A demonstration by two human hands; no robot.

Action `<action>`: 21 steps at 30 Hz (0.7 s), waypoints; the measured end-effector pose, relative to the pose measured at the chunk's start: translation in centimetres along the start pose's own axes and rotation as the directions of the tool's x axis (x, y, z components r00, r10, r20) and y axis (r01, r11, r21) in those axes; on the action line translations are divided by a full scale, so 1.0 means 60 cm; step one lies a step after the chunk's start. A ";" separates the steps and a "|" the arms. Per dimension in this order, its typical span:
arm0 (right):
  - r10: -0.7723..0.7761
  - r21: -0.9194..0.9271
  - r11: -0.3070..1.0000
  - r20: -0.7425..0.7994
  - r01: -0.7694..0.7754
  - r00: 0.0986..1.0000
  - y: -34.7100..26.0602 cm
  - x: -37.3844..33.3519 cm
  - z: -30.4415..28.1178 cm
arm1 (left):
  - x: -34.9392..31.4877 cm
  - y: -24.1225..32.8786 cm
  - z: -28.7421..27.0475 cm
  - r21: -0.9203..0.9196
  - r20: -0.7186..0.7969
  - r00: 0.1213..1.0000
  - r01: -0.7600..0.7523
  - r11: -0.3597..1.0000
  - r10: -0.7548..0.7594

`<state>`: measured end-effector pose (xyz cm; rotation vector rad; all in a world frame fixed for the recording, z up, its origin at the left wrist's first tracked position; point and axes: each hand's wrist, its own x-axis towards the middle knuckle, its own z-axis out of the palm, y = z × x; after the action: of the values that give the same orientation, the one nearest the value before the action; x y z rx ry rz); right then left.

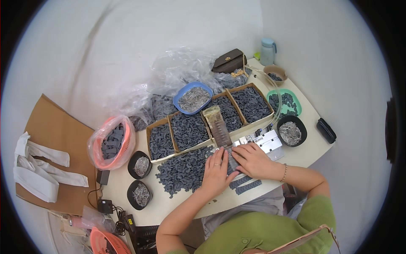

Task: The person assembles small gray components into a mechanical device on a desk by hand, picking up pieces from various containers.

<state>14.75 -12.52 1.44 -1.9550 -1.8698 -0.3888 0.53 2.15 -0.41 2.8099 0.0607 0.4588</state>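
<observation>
My left hand (pixel 216 169), wearing a ring, is closed at the near end of a metal fixture (pixel 267 142). Its fingers point away from me and press on a row of small dark grey plastic pieces (pixel 231 160). From the other side, my right hand (pixel 255 161) has bent fingers gripping the same row, and the two thumbs lie close together. The hands partly hide the row. Lined-up strips of grey pieces (pixel 248 186) lie at the table edge below my right hand. Left of my left hand spreads a heap of loose grey pieces (pixel 179 171).
Cardboard boxes (pixel 190 131) of grey pieces stand behind the heap, with a blue tray (pixel 175 101) of metal pins on top. A clear, yellowed holder (pixel 217 125) leans there. Black bowls (pixel 140 164) of pins, a green tray (pixel 299 104) and a bagged pink basket (pixel 96 158) surround the work.
</observation>
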 end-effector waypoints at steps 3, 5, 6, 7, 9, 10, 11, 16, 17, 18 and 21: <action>0.004 0.036 0.999 -0.007 -0.004 1.000 0.009 0.004 0.005 | 0.002 -0.001 -0.010 -0.023 0.008 1.000 0.019 1.000 -0.019; -0.010 0.047 0.999 0.006 0.009 1.000 0.015 0.007 0.009 | 0.000 -0.003 -0.013 -0.002 0.003 1.000 -0.013 1.000 0.013; -0.019 0.048 0.999 0.022 0.018 1.000 0.016 0.009 0.010 | 0.000 -0.004 -0.013 0.025 0.004 1.000 -0.029 0.999 0.029; -0.029 0.049 0.998 0.037 0.028 0.999 0.017 0.011 0.011 | -0.001 -0.005 -0.011 0.052 0.005 0.999 -0.045 0.998 0.045; -0.037 0.025 0.999 0.037 0.036 0.999 0.017 0.013 0.015 | -0.003 -0.004 -0.010 0.074 0.012 0.998 -0.066 0.995 0.065; -0.040 0.013 0.999 0.038 0.040 0.998 0.017 0.013 0.018 | -0.004 -0.002 -0.010 0.070 0.018 0.997 -0.070 0.995 0.069; -0.048 -0.014 0.999 0.034 0.048 0.998 0.015 0.014 0.020 | -0.006 0.000 -0.010 0.066 0.023 0.997 -0.075 0.995 0.074; -0.049 -0.059 0.997 0.044 0.052 0.998 0.002 0.015 0.016 | -0.021 0.010 -0.014 0.015 0.039 0.997 -0.070 0.997 0.069; -0.046 -0.050 0.998 0.035 0.048 0.998 0.003 0.013 0.018 | -0.023 0.010 -0.015 0.001 0.032 0.997 -0.065 0.998 0.065; -0.043 -0.043 0.998 0.028 0.044 0.999 0.004 0.008 0.018 | -0.023 0.010 -0.014 -0.001 0.026 0.997 -0.067 0.998 0.067; -0.075 -0.072 0.995 0.011 0.075 0.997 0.001 0.001 0.009 | -0.023 0.010 -0.010 -0.005 0.024 0.997 -0.069 0.998 0.069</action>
<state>14.75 -12.21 0.98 -1.9395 -1.9645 -0.4778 -1.01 1.61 -0.09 2.8199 -0.0428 0.4398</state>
